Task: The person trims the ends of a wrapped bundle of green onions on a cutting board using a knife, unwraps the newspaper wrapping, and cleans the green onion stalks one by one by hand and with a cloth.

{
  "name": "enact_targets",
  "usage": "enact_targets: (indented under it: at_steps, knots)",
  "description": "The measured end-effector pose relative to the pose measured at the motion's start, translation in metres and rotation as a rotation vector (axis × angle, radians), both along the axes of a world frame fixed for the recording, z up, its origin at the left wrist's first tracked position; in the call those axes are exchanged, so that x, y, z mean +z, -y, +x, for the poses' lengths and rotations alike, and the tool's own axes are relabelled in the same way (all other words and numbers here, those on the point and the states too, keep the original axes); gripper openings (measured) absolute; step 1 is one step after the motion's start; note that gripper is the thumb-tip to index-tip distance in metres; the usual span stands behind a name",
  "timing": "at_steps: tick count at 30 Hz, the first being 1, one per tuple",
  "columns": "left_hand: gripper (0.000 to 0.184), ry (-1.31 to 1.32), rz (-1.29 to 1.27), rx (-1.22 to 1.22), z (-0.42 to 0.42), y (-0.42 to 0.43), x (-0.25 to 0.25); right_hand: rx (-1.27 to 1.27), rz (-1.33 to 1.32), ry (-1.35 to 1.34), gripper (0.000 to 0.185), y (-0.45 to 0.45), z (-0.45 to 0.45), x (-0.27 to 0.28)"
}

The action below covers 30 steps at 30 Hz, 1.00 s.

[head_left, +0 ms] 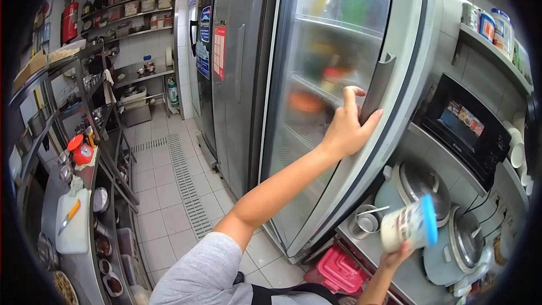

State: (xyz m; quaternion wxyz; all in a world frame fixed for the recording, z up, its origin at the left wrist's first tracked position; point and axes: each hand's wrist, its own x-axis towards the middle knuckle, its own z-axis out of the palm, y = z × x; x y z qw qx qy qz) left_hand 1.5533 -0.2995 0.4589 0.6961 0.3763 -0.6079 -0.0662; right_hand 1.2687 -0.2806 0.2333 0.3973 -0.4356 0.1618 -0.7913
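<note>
My left hand (349,130) is at the edge of a glass fridge door (316,152). Its thumb and bent fingers lie around the lower end of the upright door handle (379,82). Blurred shelves and coloured items show through the glass. In my right hand (400,255) is a clear plastic jar (398,229) with a blue lid (429,220), gripped low and tilted. Pale, creamy contents fill it. It is in front of the counter at the right, near a metal cup (368,223).
Two large rice cookers (420,183) (466,237) stand on the right counter, below a black microwave (466,127). A pink bin (337,268) sits under it. At the left, a knife (70,214) lies on a white cutting board (73,240), near a red scale (82,151).
</note>
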Motion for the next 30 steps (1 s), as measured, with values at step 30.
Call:
enact_targets:
  at_steps: [30]
  knots:
    - [0.034,-0.197,-1.048,0.799,0.259,-0.042,0.079,-0.117,-0.507,0.006,0.089,0.153,0.232,0.144]
